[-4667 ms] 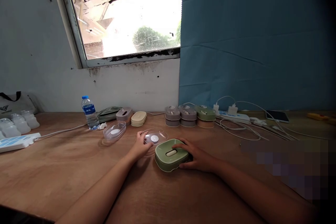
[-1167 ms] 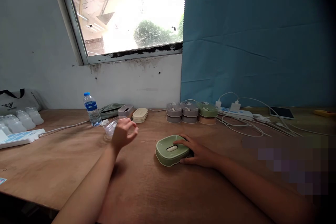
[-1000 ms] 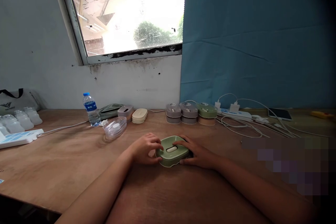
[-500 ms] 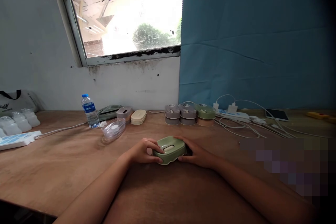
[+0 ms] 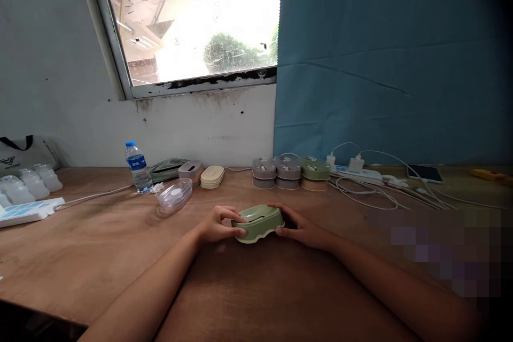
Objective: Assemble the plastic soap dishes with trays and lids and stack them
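Observation:
Between my two hands, over the middle of the brown table [image 5: 132, 256], is a light green plastic box lid [image 5: 260, 224] with a wavy lower rim and a dark slot in its top. My left hand [image 5: 222, 223] grips its left end, thumb on the front side and fingers on the top. At the right end my right hand [image 5: 298, 226] holds it, thumb in front and fingers behind. The lid is tilted, its top leaning away from me. What lies beneath it is hidden.
Behind stand two grey boxes and a green-and-orange box [image 5: 315, 175]. Left of them are cream lids [image 5: 212, 177], a grey box [image 5: 191, 172], a clear plastic tray [image 5: 175, 196] and a water bottle [image 5: 138, 168]. Power strips [image 5: 32, 212] with cables lie at both sides; a phone [image 5: 424, 173] is far right.
The green lid has tipped further, showing more of its front side and less of its top. Both hands have turned with it and keep their hold.

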`<action>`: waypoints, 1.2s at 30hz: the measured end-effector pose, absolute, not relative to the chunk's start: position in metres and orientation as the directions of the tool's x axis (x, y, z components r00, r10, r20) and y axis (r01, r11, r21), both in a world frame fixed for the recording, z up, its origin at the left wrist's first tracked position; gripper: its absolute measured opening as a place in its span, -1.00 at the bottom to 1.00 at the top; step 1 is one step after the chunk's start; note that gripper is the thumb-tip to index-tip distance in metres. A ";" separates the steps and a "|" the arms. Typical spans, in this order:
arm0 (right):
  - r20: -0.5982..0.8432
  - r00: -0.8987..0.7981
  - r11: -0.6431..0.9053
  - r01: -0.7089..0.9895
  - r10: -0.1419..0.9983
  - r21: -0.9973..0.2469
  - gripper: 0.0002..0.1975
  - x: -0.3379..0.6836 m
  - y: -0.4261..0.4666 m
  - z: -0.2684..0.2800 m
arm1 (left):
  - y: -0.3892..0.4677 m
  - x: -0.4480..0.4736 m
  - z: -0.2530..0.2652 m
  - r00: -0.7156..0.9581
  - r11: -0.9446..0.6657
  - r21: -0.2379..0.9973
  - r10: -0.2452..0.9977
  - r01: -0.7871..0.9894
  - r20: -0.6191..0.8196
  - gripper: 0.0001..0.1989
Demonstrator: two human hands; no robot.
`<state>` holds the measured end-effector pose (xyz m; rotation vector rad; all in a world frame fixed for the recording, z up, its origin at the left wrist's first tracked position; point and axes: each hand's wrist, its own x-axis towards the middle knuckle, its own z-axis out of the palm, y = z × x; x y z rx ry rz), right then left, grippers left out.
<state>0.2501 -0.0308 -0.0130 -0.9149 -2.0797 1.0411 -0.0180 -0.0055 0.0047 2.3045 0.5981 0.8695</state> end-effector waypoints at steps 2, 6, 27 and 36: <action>0.241 -0.575 0.475 0.300 0.782 -0.827 -0.30 0.250 -0.033 -0.011 | -0.005 -0.018 0.004 0.673 -0.710 0.680 0.596 0.186 0.438 -0.71; 0.275 -0.600 0.541 0.322 0.752 -0.777 -0.09 0.249 -0.037 -0.008 | -0.003 -0.020 0.002 0.643 -0.684 0.713 0.618 0.157 0.451 -0.72; 0.285 -0.594 0.612 0.470 0.752 -0.636 -0.30 0.249 -0.036 -0.011 | 0.063 -0.030 -0.017 0.065 -0.661 0.301 0.468 0.687 0.881 -0.73; 0.304 -0.588 0.628 0.485 0.750 -0.609 -0.28 0.251 -0.034 -0.014 | 0.148 -0.042 -0.024 0.149 -0.598 0.186 0.465 0.779 0.873 -0.67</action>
